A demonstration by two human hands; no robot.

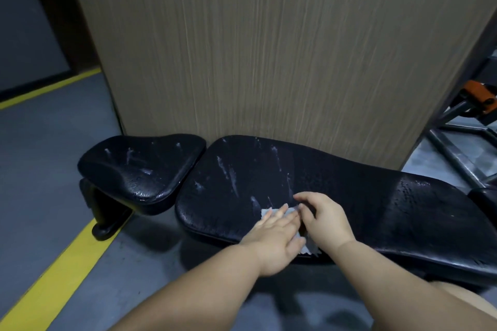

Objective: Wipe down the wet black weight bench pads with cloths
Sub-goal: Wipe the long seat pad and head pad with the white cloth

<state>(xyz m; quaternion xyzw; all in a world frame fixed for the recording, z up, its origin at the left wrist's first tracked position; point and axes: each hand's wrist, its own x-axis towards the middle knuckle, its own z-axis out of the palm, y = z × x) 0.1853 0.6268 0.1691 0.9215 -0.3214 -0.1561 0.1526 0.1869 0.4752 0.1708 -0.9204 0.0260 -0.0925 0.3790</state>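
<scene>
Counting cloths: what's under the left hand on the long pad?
A pale grey cloth, pressed flat on the long pad by the left hand; its edges show past the fingertips and thumb. The right hand pinches its far corner. Its middle is covered.

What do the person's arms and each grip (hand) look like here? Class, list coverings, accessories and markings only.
Both arms are bare as far as the frame shows: no sleeve on the left forearm or right forearm. The left grip and right grip are bare hands, with no gloves, and no ring, watch, band or marking shows.
</scene>
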